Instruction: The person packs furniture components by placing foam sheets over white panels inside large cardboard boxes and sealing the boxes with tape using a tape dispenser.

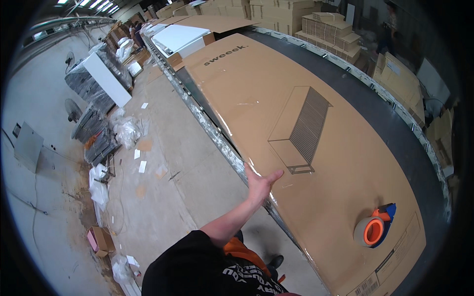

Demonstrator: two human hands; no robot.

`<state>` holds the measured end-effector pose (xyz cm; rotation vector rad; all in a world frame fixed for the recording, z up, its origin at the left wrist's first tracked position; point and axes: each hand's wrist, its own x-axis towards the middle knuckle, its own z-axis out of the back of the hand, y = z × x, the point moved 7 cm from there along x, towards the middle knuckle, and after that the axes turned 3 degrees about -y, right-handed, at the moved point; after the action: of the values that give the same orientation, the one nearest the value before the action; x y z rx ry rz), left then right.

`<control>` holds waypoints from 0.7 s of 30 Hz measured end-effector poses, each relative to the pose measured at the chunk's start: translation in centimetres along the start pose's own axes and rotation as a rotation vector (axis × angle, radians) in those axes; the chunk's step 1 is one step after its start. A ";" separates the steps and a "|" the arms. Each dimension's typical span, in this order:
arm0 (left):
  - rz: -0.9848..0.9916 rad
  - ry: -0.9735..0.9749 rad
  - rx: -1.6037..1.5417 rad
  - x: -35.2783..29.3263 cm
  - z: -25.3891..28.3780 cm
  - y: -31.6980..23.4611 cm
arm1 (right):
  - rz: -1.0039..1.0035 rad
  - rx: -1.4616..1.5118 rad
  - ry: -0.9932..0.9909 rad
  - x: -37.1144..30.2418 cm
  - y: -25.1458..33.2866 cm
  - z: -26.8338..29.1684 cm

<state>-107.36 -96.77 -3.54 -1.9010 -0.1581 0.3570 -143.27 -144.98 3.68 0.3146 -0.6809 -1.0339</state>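
Note:
A long flat brown cardboard box lies on the dark conveyor belt, with a line drawing of a slatted piece of furniture on its top. My left hand grips the box's left edge. Its thumb rests on the top face, while the other fingers go over the side and are partly hidden. Near the box's close end lies a tape dispenser, orange and blue, holding a roll of tape. Strips of clear tape shine along the left edge. My right hand is out of view.
Farther up the line, an opened box holds white panels. A metal rail edges the conveyor. Wrapped panels and plastic film stand along the left wall. Stacked cartons are at the back right.

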 end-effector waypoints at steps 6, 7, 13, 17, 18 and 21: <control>-0.019 0.138 -0.045 7.0 -1.2 0.0 | -0.035 0.156 0.083 -10.0 7.5 -5.7; -0.144 0.152 0.087 8.9 -1.7 -0.4 | -0.056 0.170 0.081 -12.0 8.4 -6.3; -0.143 0.166 0.269 24.7 -4.7 2.7 | -0.204 0.226 0.061 -25.9 10.7 -5.2; -0.030 0.304 0.302 18.8 -7.1 3.3 | -0.410 0.224 -0.031 -36.6 8.6 0.3; -0.035 0.364 0.306 16.6 -5.2 3.2 | -0.474 0.244 -0.032 -39.6 8.1 1.4; -0.120 0.496 0.421 9.1 1.3 -1.4 | -0.667 0.332 0.016 -47.3 7.4 3.1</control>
<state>-99.11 -92.56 -4.15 -1.5006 0.1277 -0.1604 -156.01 -100.08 -7.38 0.8789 -0.7512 -1.5458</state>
